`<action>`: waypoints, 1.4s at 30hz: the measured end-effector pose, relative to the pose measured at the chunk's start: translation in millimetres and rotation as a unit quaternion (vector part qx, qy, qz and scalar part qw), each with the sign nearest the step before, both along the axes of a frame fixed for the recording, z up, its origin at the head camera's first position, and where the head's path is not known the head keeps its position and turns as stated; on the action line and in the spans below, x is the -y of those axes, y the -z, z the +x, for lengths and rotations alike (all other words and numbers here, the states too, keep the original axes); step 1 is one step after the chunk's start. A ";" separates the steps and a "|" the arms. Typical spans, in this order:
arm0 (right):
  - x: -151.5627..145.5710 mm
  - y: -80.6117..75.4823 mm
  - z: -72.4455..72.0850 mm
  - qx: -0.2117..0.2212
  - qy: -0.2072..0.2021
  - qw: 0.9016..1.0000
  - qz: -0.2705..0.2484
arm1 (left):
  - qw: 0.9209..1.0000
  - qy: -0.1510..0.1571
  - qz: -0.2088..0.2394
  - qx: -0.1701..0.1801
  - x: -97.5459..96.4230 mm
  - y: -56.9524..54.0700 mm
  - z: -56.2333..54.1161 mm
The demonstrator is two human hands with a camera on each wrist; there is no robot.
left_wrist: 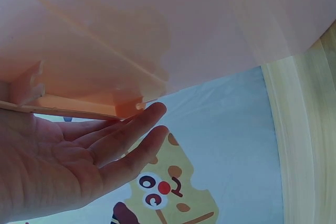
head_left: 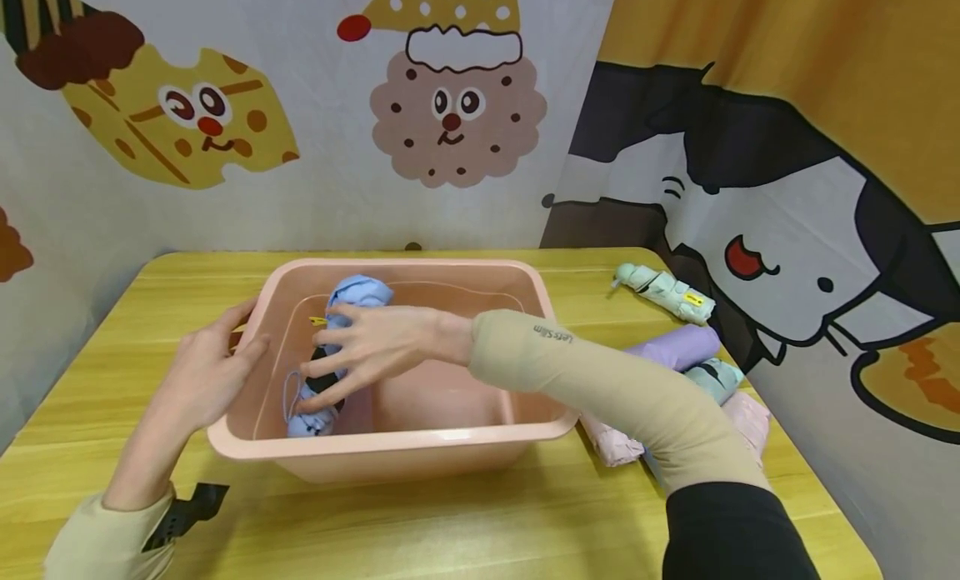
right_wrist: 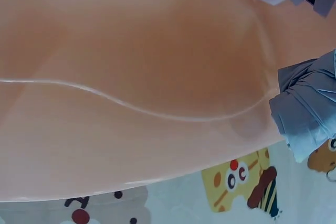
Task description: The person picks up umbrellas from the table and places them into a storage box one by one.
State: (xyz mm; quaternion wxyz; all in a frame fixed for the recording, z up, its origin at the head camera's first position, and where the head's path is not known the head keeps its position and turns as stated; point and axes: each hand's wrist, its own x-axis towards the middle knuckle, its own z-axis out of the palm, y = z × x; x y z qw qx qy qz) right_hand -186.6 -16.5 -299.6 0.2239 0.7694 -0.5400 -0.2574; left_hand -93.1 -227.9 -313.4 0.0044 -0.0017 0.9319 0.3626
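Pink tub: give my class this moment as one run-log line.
left hand: at rim of pink tub | right hand: spread over blue umbrella inside tub | purple roll: right of tub

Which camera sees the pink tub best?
The head view, because it looks down on nearly all of the tub, with its rim and inside. The left wrist view shows only part of its outside, by the left hand. The right wrist view shows only part of its inside.
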 end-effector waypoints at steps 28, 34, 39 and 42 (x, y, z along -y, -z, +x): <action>16.8 12.1 8.4 0.001 0.027 0.996 0.090 | 1.000 0.002 -0.005 -0.009 2.6 2.8 0.0; 18.5 13.3 8.1 -0.001 0.030 0.995 0.094 | 1.000 0.001 -0.003 -0.007 2.3 2.9 0.4; 18.8 14.3 7.7 -0.004 0.032 0.995 0.094 | 1.000 -0.001 -0.007 -0.009 1.1 1.8 1.2; 18.7 15.0 7.3 -0.007 0.035 0.995 0.098 | 1.000 -0.002 -0.010 -0.010 0.2 1.1 0.6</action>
